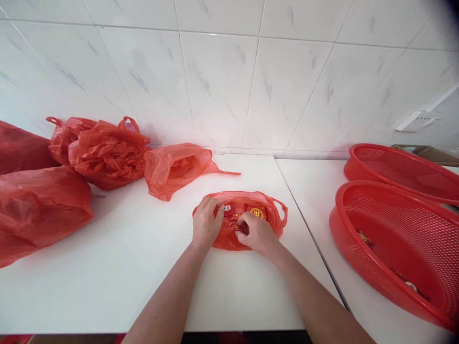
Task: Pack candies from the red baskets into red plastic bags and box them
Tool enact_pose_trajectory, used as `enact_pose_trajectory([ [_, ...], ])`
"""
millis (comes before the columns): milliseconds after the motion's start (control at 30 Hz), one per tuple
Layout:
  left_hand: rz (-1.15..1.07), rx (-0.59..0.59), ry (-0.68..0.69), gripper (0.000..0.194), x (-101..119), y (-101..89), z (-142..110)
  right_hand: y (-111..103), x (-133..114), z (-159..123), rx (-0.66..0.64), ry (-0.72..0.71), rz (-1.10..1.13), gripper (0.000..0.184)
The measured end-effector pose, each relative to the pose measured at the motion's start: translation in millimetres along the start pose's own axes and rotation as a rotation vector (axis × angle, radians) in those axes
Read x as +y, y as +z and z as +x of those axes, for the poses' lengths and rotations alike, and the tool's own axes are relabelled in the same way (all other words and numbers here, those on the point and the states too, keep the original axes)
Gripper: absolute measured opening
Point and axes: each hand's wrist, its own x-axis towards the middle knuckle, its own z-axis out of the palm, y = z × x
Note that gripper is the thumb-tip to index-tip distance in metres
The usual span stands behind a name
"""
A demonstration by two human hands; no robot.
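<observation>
Near the tabletop's (107,286) right edge, the bag (229,242) lies untied, packets (257,213) already inside. My left hand (207,222) curls at its rim, my right hand (258,232) over the packets; whether either grips, I can't tell. Small pieces (365,237) remain in the near basket (342,236).

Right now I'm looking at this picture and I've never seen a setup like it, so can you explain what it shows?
There's no machine: one camera, worn on a person's head, looks forward and down at that person's bare hands. On the white tabletop lies an open red plastic bag with small red packets inside. The left hand is at the bag's left side; the right hand reaches in among the packets, though whether it grips one is hard to tell. More red bags sit to the left and behind. On the right stand two red perforated baskets.
</observation>
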Motion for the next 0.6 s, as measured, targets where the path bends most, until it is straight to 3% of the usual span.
enact_pose_trajectory([
  [233, -0.084, -0.075, 0.011, 0.012, 2, 4.9, -2, 0, 1, 4, 0.306, 0.065, 0.201, 0.013],
  [367, -0.050, -0.155, -0.006, 0.013, -2, 6.4, -3, -6, 8, 8, 0.368, 0.025, 0.228, 0.024],
  [600, 0.055, -0.225, 0.029, 0.016, -8, 7.8, -5, -22, 25, 11, 0.496, 0.050, 0.110, 0.016],
])
